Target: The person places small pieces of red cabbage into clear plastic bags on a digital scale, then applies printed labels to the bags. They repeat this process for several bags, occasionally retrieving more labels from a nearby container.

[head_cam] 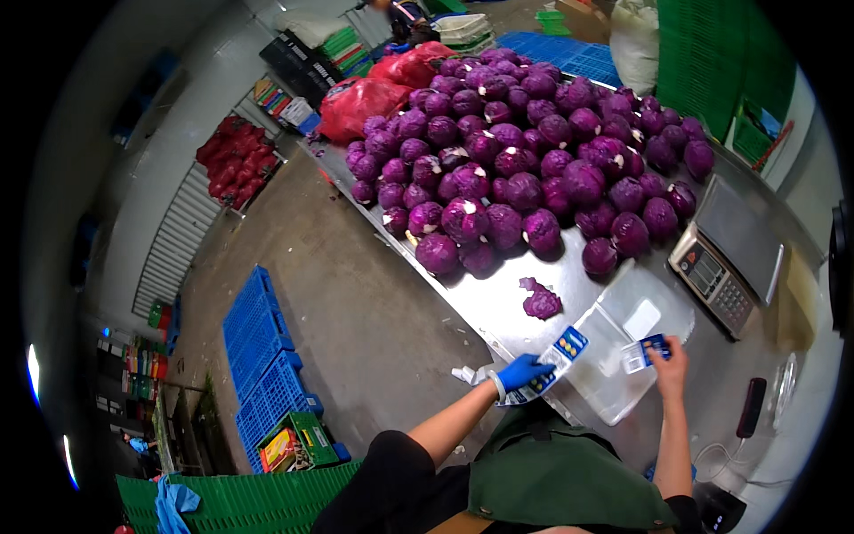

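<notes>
My left hand (525,372), in a blue glove, grips a strip of printed labels (564,350) at the metal table's near edge. Bare, my right hand (669,364) pinches a single blue-and-white label (644,352) over some clear plastic bags (617,334). A white patch (642,319) shows on the bags. Just beyond them, a loose purple leaf piece (541,300) lies on the steel tabletop (490,294). A large heap of red cabbages (524,191) covers the far part of the table, several with pale cut stems.
A digital scale (714,280) stands at the right. Red mesh sacks (363,107) lie at the heap's far left. On the floor to the left are blue pallets (257,334) and a green crate (303,440). A dark handheld device (752,407) with a cable rests at right. Another person (408,23) is at the back.
</notes>
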Demonstrator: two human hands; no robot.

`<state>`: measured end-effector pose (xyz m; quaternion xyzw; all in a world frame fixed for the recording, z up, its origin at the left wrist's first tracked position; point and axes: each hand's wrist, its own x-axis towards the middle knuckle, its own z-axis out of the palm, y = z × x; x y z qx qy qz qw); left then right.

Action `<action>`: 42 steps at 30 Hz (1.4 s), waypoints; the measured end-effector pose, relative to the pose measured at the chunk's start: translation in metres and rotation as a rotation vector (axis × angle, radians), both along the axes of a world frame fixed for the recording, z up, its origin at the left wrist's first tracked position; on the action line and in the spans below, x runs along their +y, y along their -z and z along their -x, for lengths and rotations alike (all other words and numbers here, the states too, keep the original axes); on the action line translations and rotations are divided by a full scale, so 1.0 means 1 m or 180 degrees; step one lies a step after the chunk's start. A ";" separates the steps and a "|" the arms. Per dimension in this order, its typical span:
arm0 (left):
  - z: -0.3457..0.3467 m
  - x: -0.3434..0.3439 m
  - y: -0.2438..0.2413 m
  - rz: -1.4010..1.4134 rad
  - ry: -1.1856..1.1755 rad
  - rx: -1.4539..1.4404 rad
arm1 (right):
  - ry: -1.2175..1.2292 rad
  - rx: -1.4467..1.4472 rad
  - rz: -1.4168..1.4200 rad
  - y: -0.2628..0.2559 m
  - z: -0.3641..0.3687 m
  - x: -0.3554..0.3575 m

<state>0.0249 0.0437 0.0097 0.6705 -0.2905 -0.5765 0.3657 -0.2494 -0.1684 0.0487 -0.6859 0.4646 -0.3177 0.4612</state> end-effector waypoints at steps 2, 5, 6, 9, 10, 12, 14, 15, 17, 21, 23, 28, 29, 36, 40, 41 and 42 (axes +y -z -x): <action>-0.003 -0.016 0.013 0.0132 -0.0236 0.0229 | -0.0524 0.0257 0.0249 -0.003 -0.005 0.017; 0.001 -0.034 0.008 0.0239 -0.0296 0.0116 | -0.0312 0.0667 -0.0261 -0.001 -0.005 0.016; 0.003 -0.035 0.016 0.0268 -0.0460 0.0300 | -0.0248 0.0369 -0.0148 0.002 -0.004 0.013; 0.008 -0.041 0.017 0.0181 -0.0651 0.0564 | -0.0396 0.0357 -0.0272 0.010 0.001 0.006; 0.012 -0.043 0.015 0.0029 -0.0682 0.0436 | -0.0449 0.0227 -0.0433 0.017 0.000 0.009; 0.015 -0.049 0.019 -0.0083 -0.0725 0.0636 | -0.0790 0.0492 -0.0259 0.026 -0.006 0.011; 0.020 -0.056 0.014 -0.0199 -0.0686 0.0726 | -0.0830 0.0564 -0.0282 0.036 -0.016 0.013; 0.021 -0.058 0.015 -0.0235 -0.0623 0.0652 | -0.0834 0.0571 -0.0273 0.038 -0.022 0.014; 0.021 -0.062 0.024 -0.0232 -0.0562 0.0508 | -0.0951 0.1009 -0.0014 0.055 -0.035 0.016; 0.019 -0.060 0.043 -0.0174 -0.0484 0.0308 | -0.1094 0.1843 0.0764 0.065 -0.041 0.013; 0.022 -0.062 0.038 -0.0285 -0.0484 0.0408 | -0.0586 0.2030 0.0693 0.070 -0.035 0.006; 0.024 -0.058 0.045 -0.0168 -0.0610 0.0413 | -0.1571 0.1314 0.1057 0.051 0.003 0.034; 0.023 -0.060 0.046 -0.0194 -0.0602 0.0423 | -0.2071 0.1095 0.1434 0.054 0.013 0.043; 0.018 -0.056 0.019 -0.0384 -0.0761 0.0292 | -0.1781 0.1043 0.0676 0.087 0.013 0.040; 0.011 -0.037 -0.008 -0.0207 -0.0950 0.0425 | -0.0351 0.0120 -0.0508 0.103 0.016 0.015; 0.010 -0.033 -0.016 -0.0277 -0.0875 0.0294 | 0.0560 -0.0393 -0.0672 0.106 0.022 -0.005; 0.014 -0.031 -0.026 -0.0166 -0.0799 0.0305 | 0.1456 -0.0895 -0.0844 0.109 0.027 -0.018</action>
